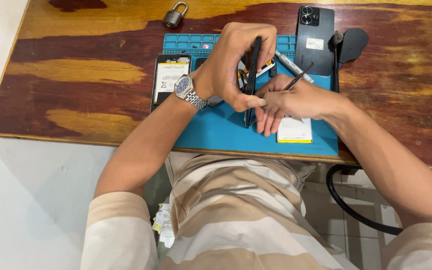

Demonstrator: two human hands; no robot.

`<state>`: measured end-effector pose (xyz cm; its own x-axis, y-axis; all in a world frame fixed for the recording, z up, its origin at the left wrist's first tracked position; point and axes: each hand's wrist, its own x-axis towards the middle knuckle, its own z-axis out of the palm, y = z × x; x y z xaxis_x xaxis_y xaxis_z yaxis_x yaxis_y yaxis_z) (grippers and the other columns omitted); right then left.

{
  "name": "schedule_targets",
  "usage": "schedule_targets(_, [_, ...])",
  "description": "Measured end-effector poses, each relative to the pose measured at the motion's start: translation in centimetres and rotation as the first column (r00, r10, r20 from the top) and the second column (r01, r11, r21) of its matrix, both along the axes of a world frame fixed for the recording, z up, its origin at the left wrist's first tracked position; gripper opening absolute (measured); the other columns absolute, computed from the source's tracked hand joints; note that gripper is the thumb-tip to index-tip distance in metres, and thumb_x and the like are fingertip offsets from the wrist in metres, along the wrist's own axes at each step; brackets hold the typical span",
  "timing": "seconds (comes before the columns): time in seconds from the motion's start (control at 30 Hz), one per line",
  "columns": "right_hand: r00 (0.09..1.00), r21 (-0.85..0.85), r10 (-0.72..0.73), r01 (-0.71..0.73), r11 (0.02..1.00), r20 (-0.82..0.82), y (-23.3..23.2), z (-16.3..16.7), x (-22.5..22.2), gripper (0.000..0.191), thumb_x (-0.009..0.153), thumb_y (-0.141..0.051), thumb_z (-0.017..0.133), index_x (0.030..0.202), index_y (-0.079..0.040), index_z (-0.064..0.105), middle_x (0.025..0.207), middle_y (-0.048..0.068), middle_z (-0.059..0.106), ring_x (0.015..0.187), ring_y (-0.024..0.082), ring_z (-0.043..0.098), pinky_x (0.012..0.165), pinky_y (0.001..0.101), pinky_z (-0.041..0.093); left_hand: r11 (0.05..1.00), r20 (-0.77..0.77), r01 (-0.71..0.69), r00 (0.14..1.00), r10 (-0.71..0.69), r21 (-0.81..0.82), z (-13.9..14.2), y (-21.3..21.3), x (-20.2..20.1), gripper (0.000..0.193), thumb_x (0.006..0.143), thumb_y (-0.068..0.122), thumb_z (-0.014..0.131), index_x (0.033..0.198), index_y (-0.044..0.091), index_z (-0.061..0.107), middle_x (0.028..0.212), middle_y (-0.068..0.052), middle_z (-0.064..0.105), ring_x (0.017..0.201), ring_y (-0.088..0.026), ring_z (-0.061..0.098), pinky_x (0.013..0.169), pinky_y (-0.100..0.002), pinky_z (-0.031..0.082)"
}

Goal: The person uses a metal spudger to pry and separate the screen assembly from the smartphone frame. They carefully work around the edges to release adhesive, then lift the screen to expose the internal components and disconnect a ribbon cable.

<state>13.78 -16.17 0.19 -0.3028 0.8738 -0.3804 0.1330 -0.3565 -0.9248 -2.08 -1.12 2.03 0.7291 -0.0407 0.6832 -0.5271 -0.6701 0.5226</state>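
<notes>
Phone stripped, battery out.
My left hand (236, 62) clamps the phone frame (251, 75) edge-on; my right hand (291, 100) pinches tweezers (298, 79); battery (294, 130) at five o'clock.

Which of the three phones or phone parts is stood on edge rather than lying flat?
The thin black phone gripped in the left hand; the opened phone and black back cover lie flat.

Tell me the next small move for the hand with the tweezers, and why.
Probably ease the tweezers tip further along the edge of the thin dark phone part. The left hand holds that part upright on edge over the blue mat, and the right hand presses against its lower end, tweezers angled up and away from it.
</notes>
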Motion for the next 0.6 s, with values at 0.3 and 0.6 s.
schedule_targets(0.3, [0.996,-0.004,-0.076,0.076,0.997,0.038,-0.06,0.51,-0.80,0.030,0.092,-0.007,0.043,0.088,0.010,0.067,0.079,0.026,0.075,0.067,0.031,0.076,0.061,0.0398,0.065,1.000,0.017,0.022,1.000,-0.022,-0.011,-0.08,0.17,0.08,0.066,0.073,0.060,0.081,0.083,0.007,0.044,0.077,-0.005,0.053,0.068,-0.018,0.059,0.059,-0.027,0.045])
schedule_targets(0.6, [0.996,-0.013,-0.083,0.083,0.996,0.019,-0.09,0.40,-0.91,0.029,0.093,-0.007,0.042,0.083,0.010,0.064,0.078,0.027,0.075,0.067,0.032,0.077,0.059,0.0395,0.065,1.000,0.022,0.024,0.999,-0.024,-0.012,-0.14,0.17,0.12,0.066,0.074,0.061,0.081,0.083,0.007,0.045,0.076,-0.005,0.054,0.070,-0.018,0.061,0.060,-0.027,0.046])
